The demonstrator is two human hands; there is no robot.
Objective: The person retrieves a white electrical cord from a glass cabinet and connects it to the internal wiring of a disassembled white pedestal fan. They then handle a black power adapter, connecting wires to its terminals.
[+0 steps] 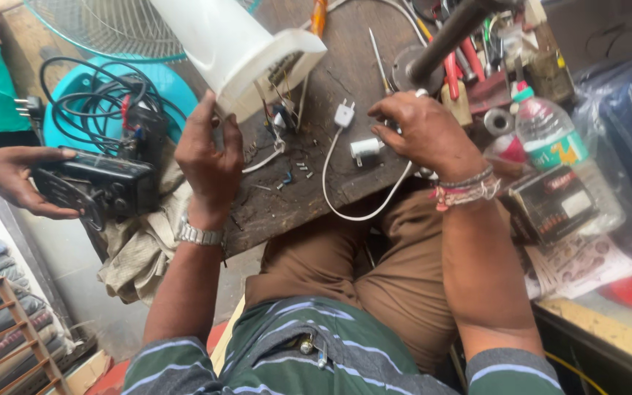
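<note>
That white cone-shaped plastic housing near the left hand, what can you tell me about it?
The white housing looks like smooth, hard plastic, a tapering shell lying tilted on the dark wooden workbench, its wide open end facing the person. Inside the opening, thin coloured wires spill out onto the bench. The left hand touches its lower rim with raised fingers. Its narrow end runs out of view at the top.

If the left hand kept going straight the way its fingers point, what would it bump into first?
The left hand points up the bench, and its fingertips already sit at the open end of the white plastic housing. That housing would probably be met first; depth is hard to judge, so touching or just short is unclear.
</note>
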